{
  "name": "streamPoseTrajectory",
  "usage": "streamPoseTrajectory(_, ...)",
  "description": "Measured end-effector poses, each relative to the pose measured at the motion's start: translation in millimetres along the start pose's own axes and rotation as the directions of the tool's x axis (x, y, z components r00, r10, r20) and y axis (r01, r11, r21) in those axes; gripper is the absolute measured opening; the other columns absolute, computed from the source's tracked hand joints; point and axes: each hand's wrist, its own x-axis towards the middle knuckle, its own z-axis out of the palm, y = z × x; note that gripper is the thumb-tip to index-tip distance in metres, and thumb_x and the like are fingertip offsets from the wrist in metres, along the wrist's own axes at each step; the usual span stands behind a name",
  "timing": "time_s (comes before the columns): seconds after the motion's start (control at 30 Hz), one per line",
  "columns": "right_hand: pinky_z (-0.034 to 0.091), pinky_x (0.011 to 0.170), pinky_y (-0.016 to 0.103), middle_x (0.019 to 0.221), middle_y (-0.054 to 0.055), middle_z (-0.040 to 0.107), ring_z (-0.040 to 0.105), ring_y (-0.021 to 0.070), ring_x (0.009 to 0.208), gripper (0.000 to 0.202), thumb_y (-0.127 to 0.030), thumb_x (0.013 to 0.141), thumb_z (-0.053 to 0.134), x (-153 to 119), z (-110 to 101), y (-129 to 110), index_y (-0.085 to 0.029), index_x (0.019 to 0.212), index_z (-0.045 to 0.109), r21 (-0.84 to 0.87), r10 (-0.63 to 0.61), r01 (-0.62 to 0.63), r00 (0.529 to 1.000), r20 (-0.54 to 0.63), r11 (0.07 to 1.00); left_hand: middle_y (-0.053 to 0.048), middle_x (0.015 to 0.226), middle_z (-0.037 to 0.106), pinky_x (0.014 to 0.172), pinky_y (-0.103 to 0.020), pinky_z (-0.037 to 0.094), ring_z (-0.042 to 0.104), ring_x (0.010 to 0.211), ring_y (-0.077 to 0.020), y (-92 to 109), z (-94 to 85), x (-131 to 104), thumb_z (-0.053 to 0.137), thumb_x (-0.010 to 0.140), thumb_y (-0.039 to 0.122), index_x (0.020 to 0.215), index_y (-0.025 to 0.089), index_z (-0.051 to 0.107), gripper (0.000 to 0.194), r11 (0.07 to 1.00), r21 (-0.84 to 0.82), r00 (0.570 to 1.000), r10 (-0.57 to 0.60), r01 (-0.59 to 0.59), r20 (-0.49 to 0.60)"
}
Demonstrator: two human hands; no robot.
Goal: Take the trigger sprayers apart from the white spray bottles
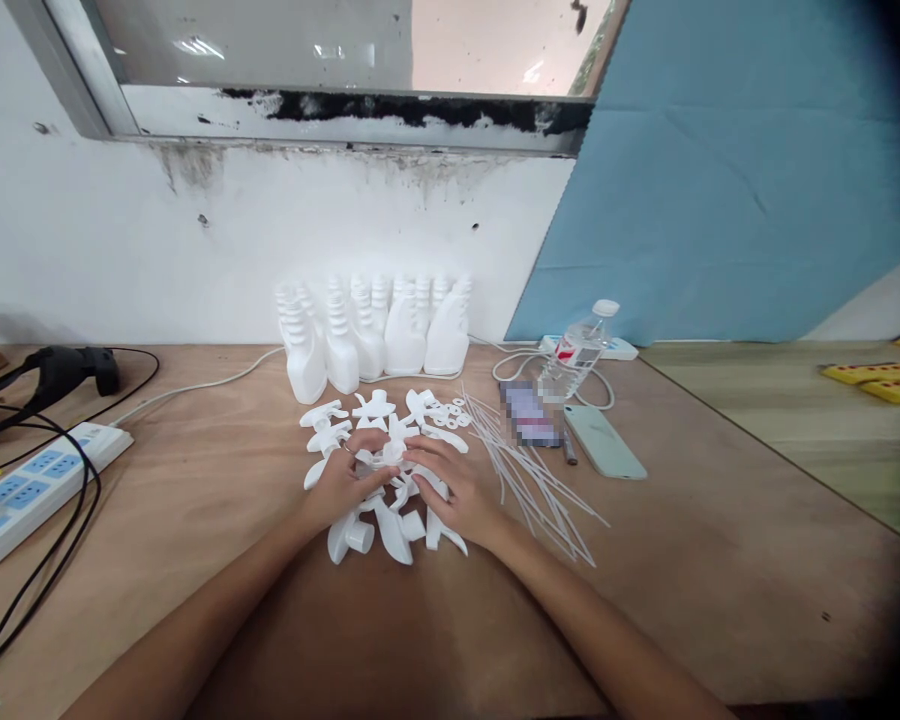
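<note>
A power strip [52, 490] lay at the far left of the bench [195, 500]. Farther right, white bottles [352, 335] stood upright near the wall, behind a spread of white spray heads [396, 520]. Over these the left hand [345, 478] and right hand [454, 488] nearly met, fingers curved around a small white piece [394, 453] — whether either was clamped on it, the view did not tell. Right of them lay small rings [450, 414], then thin white tubes [540, 490] — loosely fanned — and a pale green phone [604, 442].
</note>
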Motion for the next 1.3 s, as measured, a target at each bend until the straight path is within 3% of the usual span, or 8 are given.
streamPoseTrajectory(0.2,0.047,0.096,0.04,0.12,0.009,0.059,0.056,0.0196,0.114,0.033,-0.015,0.088,0.053,-3,5,1,-0.024,0.12,0.049,0.03,-0.01,0.01,1.0,0.006,0.999,-0.003,0.088,0.067,0.074,-0.03,0.05,0.062,0.079,-0.0196,8,-4.2,-5,0.061,0.082,0.039,0.095,0.02,0.063,0.024,0.984,0.154,0.989,0.069,-0.089,0.13)
streamPoseTrajectory(0.43,0.052,0.083,0.038,0.107,0.009,0.062,0.06,0.0207,0.099,0.025,-0.023,0.085,0.059,-7,11,6,-0.023,0.109,0.053,-0.031,-0.031,0.032,0.999,0.044,0.999,-0.005,0.086,0.069,0.07,-0.03,0.05,0.062,0.074,-0.0182,10,1.5,-8,0.058,0.083,0.037,0.092,0.02,0.065,0.02,0.94,0.214,0.946,0.212,-0.265,0.244)
streamPoseTrajectory(0.8,0.053,0.078,0.033,0.095,0.008,0.062,0.061,0.0188,0.088,0.019,-0.02,0.089,0.053,-9,2,4,-0.022,0.108,0.054,-0.085,-0.151,0.162,0.981,0.123,0.983,-0.004,0.083,0.068,0.072,-0.029,0.048,0.062,0.076,-0.0176,4,6.2,-10,0.062,0.081,0.035,0.088,0.023,0.066,0.015,0.95,0.165,0.937,0.212,-0.265,0.278)
streamPoseTrajectory(0.93,0.052,0.08,0.038,0.1,0.009,0.061,0.059,0.0217,0.094,0.024,-0.017,0.087,0.052,-8,5,1,-0.022,0.11,0.051,-0.136,-0.097,0.098,0.995,0.017,0.986,-0.005,0.091,0.069,0.08,-0.033,0.049,0.063,0.084,-0.0201,9,10.4,-11,0.061,0.082,0.035,0.091,0.024,0.064,0.015,0.972,0.141,0.969,0.157,-0.185,0.189)
streamPoseTrajectory(1.07,0.05,0.088,0.044,0.113,0.013,0.058,0.056,0.0259,0.106,0.029,-0.014,0.085,0.05,-5,7,-7,-0.02,0.114,0.052,-0.218,-0.049,0.04,0.998,-0.038,0.975,-0.006,0.105,0.067,0.091,-0.038,0.049,0.062,0.101,-0.0235,10,14.5,-13,0.066,0.077,0.037,0.106,0.024,0.058,0.033,0.994,0.092,0.998,0.057,-0.06,0.035)
streamPoseTrajectory(1.2,0.048,0.092,0.047,0.118,0.014,0.056,0.053,0.0271,0.11,0.035,-0.011,0.087,0.047,-1,6,-12,-0.021,0.12,0.05,-0.227,-0.038,0.037,0.999,0.001,0.973,-0.007,0.109,0.065,0.094,-0.042,0.047,0.061,0.103,-0.0243,5,14.1,-12,0.062,0.081,0.036,0.109,0.022,0.055,0.033,0.981,0.125,0.987,0.141,-0.149,0.072)
streamPoseTrajectory(1.3,0.049,0.093,0.044,0.117,0.013,0.054,0.052,0.0245,0.11,0.037,-0.01,0.089,0.044,-2,7,-10,-0.021,0.124,0.047,-0.123,-0.027,0.029,1.0,0.015,0.992,-0.008,0.106,0.066,0.089,-0.041,0.049,0.062,0.099,-0.0247,4,12.7,-12,0.062,0.081,0.037,0.107,0.022,0.056,0.03,0.987,0.101,0.988,0.118,-0.128,0.1)
